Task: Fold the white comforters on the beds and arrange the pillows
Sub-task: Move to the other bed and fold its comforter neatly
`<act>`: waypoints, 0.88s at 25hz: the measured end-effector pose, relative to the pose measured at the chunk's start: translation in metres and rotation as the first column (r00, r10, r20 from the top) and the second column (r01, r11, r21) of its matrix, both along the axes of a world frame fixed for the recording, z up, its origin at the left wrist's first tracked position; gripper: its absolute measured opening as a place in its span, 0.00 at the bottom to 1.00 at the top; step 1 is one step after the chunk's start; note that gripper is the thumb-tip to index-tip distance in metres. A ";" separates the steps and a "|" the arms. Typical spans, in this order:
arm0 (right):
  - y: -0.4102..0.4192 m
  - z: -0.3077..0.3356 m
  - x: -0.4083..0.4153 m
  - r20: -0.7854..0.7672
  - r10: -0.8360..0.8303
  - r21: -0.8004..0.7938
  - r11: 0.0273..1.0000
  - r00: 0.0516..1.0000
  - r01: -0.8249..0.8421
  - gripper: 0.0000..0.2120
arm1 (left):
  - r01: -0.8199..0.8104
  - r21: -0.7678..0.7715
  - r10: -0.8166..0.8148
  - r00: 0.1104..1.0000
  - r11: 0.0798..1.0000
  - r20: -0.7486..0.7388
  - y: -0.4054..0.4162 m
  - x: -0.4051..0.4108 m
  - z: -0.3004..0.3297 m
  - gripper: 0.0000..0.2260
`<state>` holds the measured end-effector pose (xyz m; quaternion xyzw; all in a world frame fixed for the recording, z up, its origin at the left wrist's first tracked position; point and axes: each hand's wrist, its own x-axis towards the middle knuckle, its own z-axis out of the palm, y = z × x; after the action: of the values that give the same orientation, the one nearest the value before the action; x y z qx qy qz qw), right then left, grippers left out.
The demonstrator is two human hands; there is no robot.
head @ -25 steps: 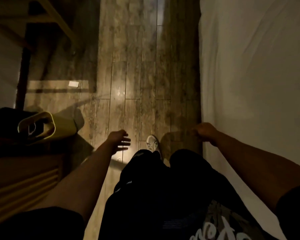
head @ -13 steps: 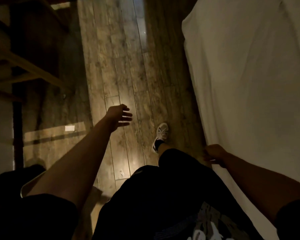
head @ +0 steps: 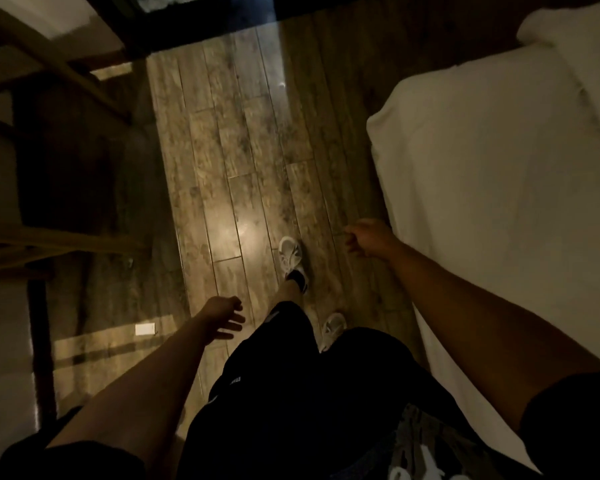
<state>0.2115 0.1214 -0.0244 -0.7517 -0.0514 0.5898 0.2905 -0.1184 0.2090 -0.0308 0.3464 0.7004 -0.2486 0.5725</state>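
— What takes up most of the view?

— The wooden floor (head: 229, 174), its planks running away from the person toward a dark threshold at the top. To the right lies the bed (head: 499, 188), covered in white. Its long side runs along the aisle, from the lower right up toward the top right, and its near corner is rounded and draped.

— Where is the white comforter?

— A thicker white fold, likely the comforter (head: 589, 74), lies on the bed's far right, its edge slanting from the top down to the right border. The light is too dim to tell it from a pillow with certainty.

— And on the left?

— A wooden frame (head: 66, 77) with slanted rails, mostly in shadow. A small white scrap (head: 145, 329) lies on the floor beside its dark post.

— The person?

— Black shorts (head: 291, 393) and white sneakers (head: 291, 252), one foot ahead of the other in the aisle.

— The hands?

— The right hand (head: 369, 237) hangs over the floor just beside the bed's edge, fingers curled loosely inward, gripping nothing and not touching the sheet. The left hand (head: 222, 315) is spread wide, fingers fanned apart above the planks, empty.
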 end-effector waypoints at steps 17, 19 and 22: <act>0.136 -0.032 0.212 -0.016 -0.335 -0.371 0.877 0.942 0.306 0.14 | 0.006 0.232 -0.106 0.901 0.973 0.421 0.430 0.430 0.031 0.15; 0.173 -0.038 0.254 -0.038 -0.355 -0.349 0.881 0.934 0.320 0.16 | 0.058 0.232 -0.143 0.918 0.971 0.370 0.456 0.470 0.024 0.15; 0.237 -0.042 0.325 -0.134 -0.432 -0.324 0.869 0.892 0.373 0.17 | 0.197 0.189 -0.239 0.943 0.962 0.230 0.478 0.501 0.011 0.13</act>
<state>0.5366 0.3579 -0.0666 -0.7161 0.2239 0.5902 0.2978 0.3826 0.6871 -0.0197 0.4963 0.5976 -0.2064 0.5949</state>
